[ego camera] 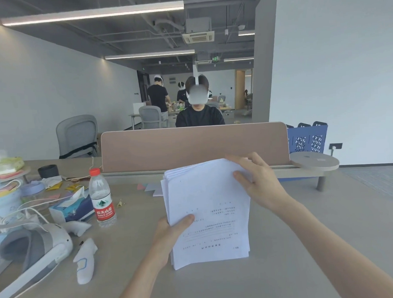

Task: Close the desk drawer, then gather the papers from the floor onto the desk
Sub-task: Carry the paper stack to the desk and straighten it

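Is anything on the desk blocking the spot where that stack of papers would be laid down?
Nothing visible: the desk beneath the stack of papers is bare. The water bottle stands well to the left.

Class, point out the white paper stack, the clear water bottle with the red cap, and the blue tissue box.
White paper stack (213, 218), head view, middle of top sheet.
Clear water bottle with red cap (102, 198), head view, upper body.
Blue tissue box (73, 210), head view, top face.
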Available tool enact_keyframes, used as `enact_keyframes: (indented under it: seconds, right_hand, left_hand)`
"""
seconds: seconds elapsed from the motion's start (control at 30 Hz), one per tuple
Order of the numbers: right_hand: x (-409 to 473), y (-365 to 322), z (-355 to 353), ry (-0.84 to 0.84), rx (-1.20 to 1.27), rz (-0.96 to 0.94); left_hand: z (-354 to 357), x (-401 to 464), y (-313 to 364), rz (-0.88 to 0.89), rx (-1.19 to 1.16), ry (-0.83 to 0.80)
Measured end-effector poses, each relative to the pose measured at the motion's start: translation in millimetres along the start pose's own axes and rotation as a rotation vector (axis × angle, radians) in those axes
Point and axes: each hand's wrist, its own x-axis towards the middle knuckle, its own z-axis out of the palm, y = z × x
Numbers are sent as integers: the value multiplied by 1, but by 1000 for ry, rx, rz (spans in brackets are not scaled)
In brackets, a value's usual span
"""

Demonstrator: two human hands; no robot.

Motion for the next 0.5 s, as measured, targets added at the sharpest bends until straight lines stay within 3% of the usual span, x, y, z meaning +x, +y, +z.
enact_keyframes:
  seconds: [0.17, 0.37, 0.5]
  right_hand:
    - [5, -10, 2, 13, 192, 140]
    - [-25, -1, 29, -2, 840, 527]
    - [-55, 5, 57, -51, 834, 628]
  left_hand:
    - [3, -1, 7, 7, -21, -9]
    - [3, 4, -5, -31, -72, -18]
    - [6, 9, -14, -38, -48, 24]
